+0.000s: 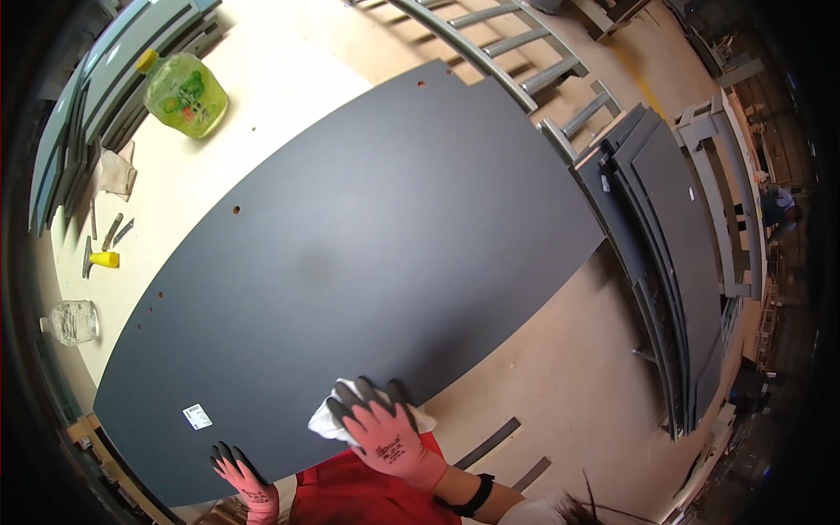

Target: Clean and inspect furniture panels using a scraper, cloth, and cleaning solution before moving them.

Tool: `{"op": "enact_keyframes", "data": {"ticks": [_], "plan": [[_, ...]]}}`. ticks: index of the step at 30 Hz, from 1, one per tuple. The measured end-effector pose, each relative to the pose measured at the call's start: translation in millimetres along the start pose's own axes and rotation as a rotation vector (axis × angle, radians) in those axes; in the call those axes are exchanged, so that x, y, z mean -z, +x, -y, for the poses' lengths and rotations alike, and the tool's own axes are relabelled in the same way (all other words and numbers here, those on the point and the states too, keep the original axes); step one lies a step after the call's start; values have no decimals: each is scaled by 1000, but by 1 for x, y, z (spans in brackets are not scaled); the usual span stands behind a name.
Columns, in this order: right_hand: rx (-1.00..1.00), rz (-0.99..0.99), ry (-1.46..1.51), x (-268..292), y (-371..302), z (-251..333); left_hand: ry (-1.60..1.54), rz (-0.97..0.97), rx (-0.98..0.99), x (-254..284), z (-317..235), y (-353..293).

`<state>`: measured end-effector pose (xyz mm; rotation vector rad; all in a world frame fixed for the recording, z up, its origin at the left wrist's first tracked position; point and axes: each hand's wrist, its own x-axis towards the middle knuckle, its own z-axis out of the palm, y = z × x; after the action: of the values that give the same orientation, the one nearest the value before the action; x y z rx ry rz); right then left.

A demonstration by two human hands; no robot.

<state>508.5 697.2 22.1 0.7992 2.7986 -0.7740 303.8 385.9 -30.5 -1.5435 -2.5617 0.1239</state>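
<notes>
A large dark grey panel (pixel 367 227) with a few drilled holes lies flat before me, bearing a white label (pixel 198 416) near its left end. My right hand (pixel 383 437), in a pink glove with dark fingertips, presses a white cloth (pixel 327 423) against the panel at its near edge. The fingers lie over the cloth, which shows on both sides of the hand. My left hand (pixel 243 479), gloved alike, rests at the near edge below the label with its fingers stretched out on the surface and nothing in them.
A jug of yellow-green liquid (pixel 185 94), a clear bottle (pixel 72 322), a yellow-handled scraper (pixel 102 260) and a rag (pixel 116 171) sit on the pale table at left. Stacked panels (pixel 114 79) stand far left; more panels (pixel 674 227) lie at right beside a roller conveyor (pixel 512 39).
</notes>
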Motion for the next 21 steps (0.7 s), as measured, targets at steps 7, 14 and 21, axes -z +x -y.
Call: {"op": "enact_keyframes", "data": {"ticks": [7, 14, 21], "plan": [[-787, -957, -99, 94, -28, -286, -105, 195, 92, 27, -17, 10], [-334, -1031, 688, 176, -3, -292, -205, 555, 141, 233, 9, 64], [-46, -1008, 774, 256, 139, -309, -619, 628, 83, 374, 88, 153]]}}
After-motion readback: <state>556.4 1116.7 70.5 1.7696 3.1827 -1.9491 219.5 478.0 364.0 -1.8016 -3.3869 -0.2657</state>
